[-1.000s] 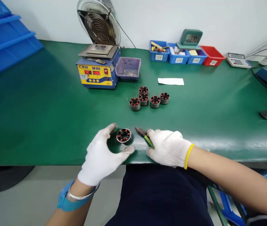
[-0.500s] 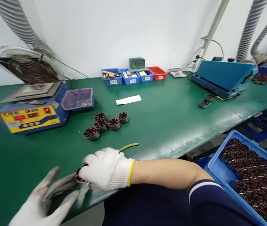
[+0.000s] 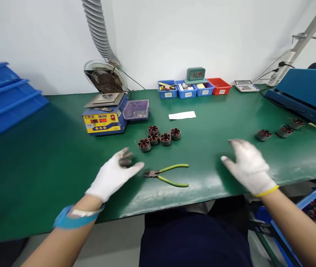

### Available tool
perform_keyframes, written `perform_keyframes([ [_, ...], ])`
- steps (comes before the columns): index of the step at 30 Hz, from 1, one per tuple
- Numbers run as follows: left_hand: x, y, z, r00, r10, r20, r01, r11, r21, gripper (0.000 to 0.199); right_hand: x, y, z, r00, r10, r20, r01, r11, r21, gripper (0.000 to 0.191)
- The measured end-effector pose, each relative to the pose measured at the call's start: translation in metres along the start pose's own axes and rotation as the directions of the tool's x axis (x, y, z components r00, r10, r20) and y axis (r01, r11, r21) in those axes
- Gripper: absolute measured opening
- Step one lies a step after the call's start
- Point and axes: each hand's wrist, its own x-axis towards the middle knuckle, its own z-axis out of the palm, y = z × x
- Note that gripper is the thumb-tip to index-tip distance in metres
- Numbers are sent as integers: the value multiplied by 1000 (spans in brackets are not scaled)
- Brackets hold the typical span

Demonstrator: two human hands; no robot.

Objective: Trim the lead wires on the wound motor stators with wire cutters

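Observation:
My left hand (image 3: 113, 175), in a white glove, holds a small round motor stator (image 3: 125, 161) between thumb and fingers just above the green bench (image 3: 35, 148). Green-handled cutting pliers (image 3: 169, 174) lie flat on the bench, right of that hand, jaws open. My right hand (image 3: 248, 165), also gloved, hovers over the bench with its fingers spread and nothing in it. A cluster of several stators (image 3: 159, 136) stands behind the pliers.
A yellow-and-blue solder pot (image 3: 102, 120) with a fan and a purple tray (image 3: 135, 110) sits at the back left. Small parts bins (image 3: 194, 89), a clock and a calculator line the wall. Three stators (image 3: 279, 131) lie at the right, near a blue case (image 3: 305, 94).
My right hand let go of the pliers, which now lie on the bench, and moved off to the right. My left hand picked up the stator. The view swung back left.

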Motion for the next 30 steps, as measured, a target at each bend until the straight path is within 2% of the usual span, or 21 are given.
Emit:
perform_keyframes([
  [2,25,17,11,999,5,-34,-1,995,97,107,-13,-51,7,976,-179,128,150,966,208,50],
  [3,36,23,18,999,12,-34,-7,992,126,108,-18,-77,11,951,-255,174,209,946,248,51],
  [5,51,32,28,998,28,-47,-22,991,132,102,-25,-120,18,895,-368,252,299,915,273,49],
  [7,53,35,32,997,48,-56,-41,991,128,92,-28,-141,24,861,-395,319,332,913,235,38],
  [9,40,34,28,996,73,-58,-64,988,142,87,-31,-137,26,862,-366,351,320,930,183,32],
  [13,-17,26,13,991,124,-41,-117,984,137,91,-38,-94,20,912,-178,369,164,984,70,31],
  [15,-46,22,12,984,177,23,-178,973,146,92,-35,-77,16,914,-86,396,91,996,6,31],
  [17,-68,19,16,967,228,113,-241,964,116,93,-30,-73,13,922,-87,377,105,994,-29,34],
  [19,-84,16,22,954,273,126,-279,960,29,98,-26,-81,12,927,-221,303,222,974,32,40],
  [21,-96,12,27,952,305,20,-305,952,-20,100,-25,-97,14,897,-383,219,352,921,167,46],
  [23,-103,10,27,929,353,-110,-350,935,47,87,-27,-116,19,864,-461,204,393,869,300,52],
  [25,-105,9,25,889,429,-160,-406,900,160,62,-28,-136,26,856,-458,239,352,856,378,56],
  [27,-103,11,23,866,482,-134,-445,864,235,49,-26,-155,34,858,-440,267,304,852,427,56],
  [30,-95,17,20,882,467,-62,-432,854,289,42,-21,-178,45,889,-388,242,239,845,478,52],
])
